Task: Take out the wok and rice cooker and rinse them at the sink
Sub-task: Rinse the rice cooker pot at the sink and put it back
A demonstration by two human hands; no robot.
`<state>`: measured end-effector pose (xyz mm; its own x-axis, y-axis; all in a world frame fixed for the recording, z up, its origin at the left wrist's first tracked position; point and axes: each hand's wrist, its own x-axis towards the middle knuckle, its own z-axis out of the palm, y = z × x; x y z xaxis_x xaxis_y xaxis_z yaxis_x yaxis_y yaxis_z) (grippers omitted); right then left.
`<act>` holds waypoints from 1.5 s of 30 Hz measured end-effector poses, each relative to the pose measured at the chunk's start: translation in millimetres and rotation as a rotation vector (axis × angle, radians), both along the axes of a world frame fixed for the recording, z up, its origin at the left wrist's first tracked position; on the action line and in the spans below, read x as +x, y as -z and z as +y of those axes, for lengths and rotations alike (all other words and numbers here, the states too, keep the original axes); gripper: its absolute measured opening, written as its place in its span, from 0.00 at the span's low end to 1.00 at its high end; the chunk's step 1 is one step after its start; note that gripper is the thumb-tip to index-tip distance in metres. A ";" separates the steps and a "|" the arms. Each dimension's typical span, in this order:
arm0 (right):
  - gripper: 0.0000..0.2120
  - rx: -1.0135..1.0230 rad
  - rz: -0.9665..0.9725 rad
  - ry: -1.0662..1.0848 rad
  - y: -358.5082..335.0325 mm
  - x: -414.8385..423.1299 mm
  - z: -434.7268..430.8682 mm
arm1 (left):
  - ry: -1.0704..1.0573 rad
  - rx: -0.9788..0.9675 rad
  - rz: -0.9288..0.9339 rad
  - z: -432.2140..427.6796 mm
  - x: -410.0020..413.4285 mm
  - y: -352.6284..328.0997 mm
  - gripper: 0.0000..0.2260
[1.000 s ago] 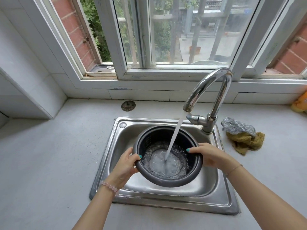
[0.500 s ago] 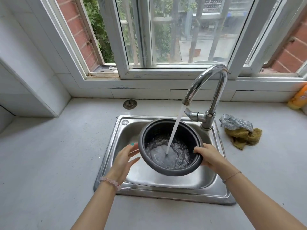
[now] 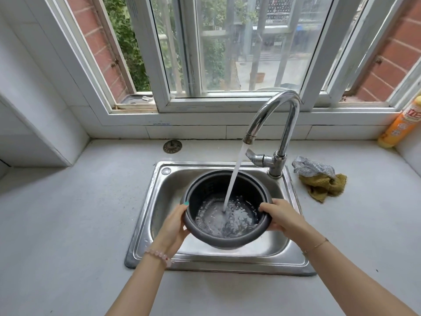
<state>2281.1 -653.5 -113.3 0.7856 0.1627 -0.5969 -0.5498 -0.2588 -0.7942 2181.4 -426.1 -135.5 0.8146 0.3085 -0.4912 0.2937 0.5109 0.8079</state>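
Currently, head view only. The rice cooker pot (image 3: 227,241), dark grey and round, is over the basin of the steel sink (image 3: 141,224), directly below the spout of the faucet (image 3: 280,110). Whether its base touches the basin floor: cannot tell.

The left grip (image 3: 172,226) (bare hand) holds the pot's left outer wall, palm against it, with the thumb up at the rim; the teal thumbnail is visible and the other fingers are hidden behind the pot. The right grip (image 3: 282,216) clasps the right rim, thumb lying over the edge, fingers curled round the outside. So both grips are closed on the pot.

The water stream (image 3: 234,174) runs from the spout and lands near the middle of the pot floor. Shallow, bubbling water covers the bottom.

A pink bead bracelet (image 3: 159,256) sits on the left wrist and a thin chain (image 3: 316,245) on the right.

On the pale bench (image 3: 57,224), a drain strainer (image 3: 172,146) lies behind the sink. A silver mesh scrubber (image 3: 312,167) rests on a yellow cloth (image 3: 323,188) right of the faucet base. An orange bottle (image 3: 401,124) leans in the far right corner.
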 end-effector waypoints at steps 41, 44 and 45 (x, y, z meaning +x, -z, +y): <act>0.03 -0.001 -0.020 0.020 7.5 6.7 -20.7 | 0.207 0.086 0.017 -2.1 15.7 -6.8 0.07; 0.02 -0.009 0.045 -0.053 12.5 0.9 -20.9 | 0.230 0.113 0.059 9.0 5.6 -3.8 0.08; 0.03 -0.003 0.061 -0.070 14.2 -0.5 -17.6 | 0.230 0.126 0.069 14.7 3.4 -3.2 0.09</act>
